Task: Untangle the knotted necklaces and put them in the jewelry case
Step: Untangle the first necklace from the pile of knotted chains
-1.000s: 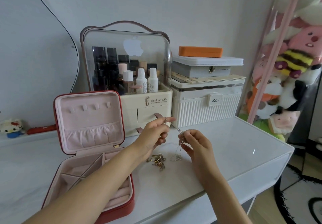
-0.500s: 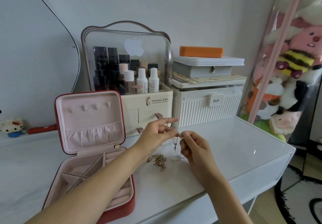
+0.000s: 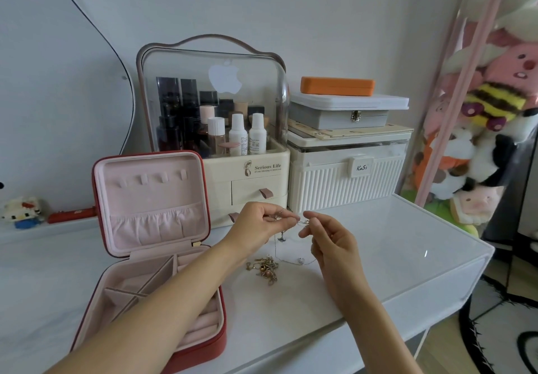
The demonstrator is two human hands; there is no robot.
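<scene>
Head view. Your left hand (image 3: 256, 225) is raised above the white glossy tabletop (image 3: 393, 245), its thumb and forefinger pinched narrowly on the thin silver chain necklace (image 3: 281, 238). Your right hand (image 3: 329, 242) faces it, thumb and forefinger pinched on the same chain at the small knot between the two hands, with the remaining fingers loosely curled. Compared with half a second ago, the hands have drawn slightly apart, so a short length of chain now runs taut between the fingertips. The hanging loop has lengthened: a small dark pendant dangles below the left hand, and the lower run of chain now lies along the tabletop, ending at a small round silver charm (image 3: 300, 261) just beside your right wrist. Earlier that loop hung as a compact bunch under the fingers.

The tangled gold-coloured necklace pile (image 3: 266, 267) rests on the tabletop below your left wrist, touched by neither hand and in the same position as before. The red square jewelry case with pink lining (image 3: 151, 204) stands open at the left, lid upright, its divided tray partly hidden by your left forearm. You cannot tell whether any necklace lies in the hidden part. Behind the hands stand the cream cosmetics organiser with clear domed lid (image 3: 212, 117) and the white ribbed storage box (image 3: 346, 178).
</scene>
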